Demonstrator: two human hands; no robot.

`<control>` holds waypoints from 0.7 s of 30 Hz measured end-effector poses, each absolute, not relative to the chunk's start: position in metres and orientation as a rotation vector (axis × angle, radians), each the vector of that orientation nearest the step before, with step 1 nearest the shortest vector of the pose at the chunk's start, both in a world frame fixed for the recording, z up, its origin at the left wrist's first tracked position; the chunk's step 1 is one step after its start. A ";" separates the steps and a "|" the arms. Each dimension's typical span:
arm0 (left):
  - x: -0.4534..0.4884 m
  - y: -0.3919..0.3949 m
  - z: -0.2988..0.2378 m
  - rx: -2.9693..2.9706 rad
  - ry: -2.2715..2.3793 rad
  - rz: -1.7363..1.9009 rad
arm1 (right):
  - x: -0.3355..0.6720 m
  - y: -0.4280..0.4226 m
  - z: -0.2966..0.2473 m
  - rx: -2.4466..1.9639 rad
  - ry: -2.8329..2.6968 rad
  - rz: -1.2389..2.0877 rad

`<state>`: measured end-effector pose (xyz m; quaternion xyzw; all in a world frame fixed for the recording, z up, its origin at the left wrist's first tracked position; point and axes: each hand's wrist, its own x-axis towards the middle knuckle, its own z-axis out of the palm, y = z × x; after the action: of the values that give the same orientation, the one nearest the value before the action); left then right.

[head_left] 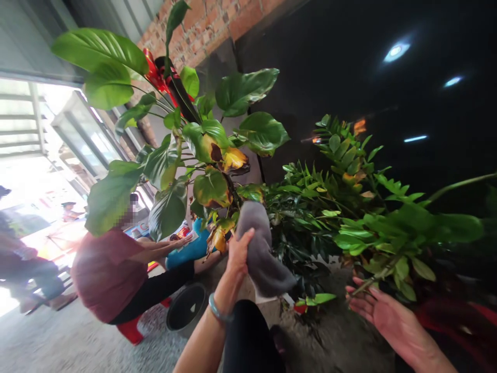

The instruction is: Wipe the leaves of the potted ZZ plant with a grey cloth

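Note:
My left hand point(237, 255) is closed on a grey cloth point(261, 248), held up against the lower leaves of a large-leaved plant point(182, 150). A light blue bracelet sits on that wrist. My right hand point(376, 306) is open with the palm up, and its fingers lie under a thin stem point(375, 277) of a bushy plant with small glossy leaves point(349, 197). Some leaves near the cloth are yellow and brown point(233, 159).
A person in a maroon top point(106, 274) sits on a red stool point(132, 329) at the left, arms stretched toward the plant. A dark round bin point(185, 306) stands on the speckled floor. A glossy black wall point(388, 93) rises behind the plants.

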<state>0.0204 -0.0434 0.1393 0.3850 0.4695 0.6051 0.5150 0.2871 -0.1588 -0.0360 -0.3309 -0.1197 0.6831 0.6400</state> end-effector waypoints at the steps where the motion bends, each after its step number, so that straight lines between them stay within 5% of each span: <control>1: 0.021 -0.051 0.124 0.922 1.166 1.344 | 0.286 -0.159 -0.037 -0.760 -0.271 1.541; 5: 0.020 -0.082 0.085 0.918 1.183 1.149 | 0.283 -0.162 -0.038 -0.812 -0.227 1.420; 13: 0.020 -0.039 0.165 0.878 1.043 1.769 | 0.293 -0.160 -0.036 -0.773 -0.261 1.531; 21: 0.033 -0.113 0.046 0.767 1.200 1.094 | 0.293 -0.161 -0.034 -0.820 -0.260 1.551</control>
<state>0.0325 -0.1128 0.0459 0.3341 0.5224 0.4764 0.6233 0.2934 -0.1614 -0.0336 -0.3583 -0.1135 0.6779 0.6318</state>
